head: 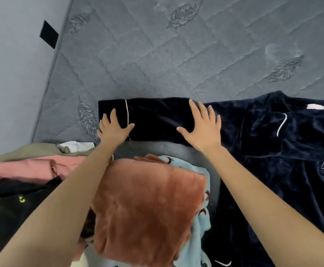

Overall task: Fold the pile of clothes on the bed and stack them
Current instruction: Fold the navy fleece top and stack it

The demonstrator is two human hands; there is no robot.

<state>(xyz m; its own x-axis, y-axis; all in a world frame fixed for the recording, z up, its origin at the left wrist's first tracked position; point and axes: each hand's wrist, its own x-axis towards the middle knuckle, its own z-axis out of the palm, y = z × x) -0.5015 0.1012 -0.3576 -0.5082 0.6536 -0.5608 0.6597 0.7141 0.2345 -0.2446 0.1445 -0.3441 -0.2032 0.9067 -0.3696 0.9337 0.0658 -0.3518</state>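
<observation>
Sleeve: the navy sleeve (153, 116) lies flat on the bed (176, 54), its long axis running left to right. The cuff end is at the left, and it joins the navy top (292, 151) spread at the right.
Left hand: the left hand (114, 130) presses the cuff end beside the white piping (126, 112), fingers straight and spread, gripping nothing.
Right hand: the right hand (203, 128) lies flat nearer the shoulder, fingers splayed, grasping nothing.
Coming move: the sleeve probably folds rightward onto the top, and the left hand is nearer the free end.
Fabric: plush, velvety and limp, on a quilted mattress with stitched leaves.
Stack: a rust fleece (147, 209) sits on a pale blue fleece (201, 228), close to the person.
Pile: unfolded clothes (32, 170) in pink, beige and black lie at the left.
</observation>
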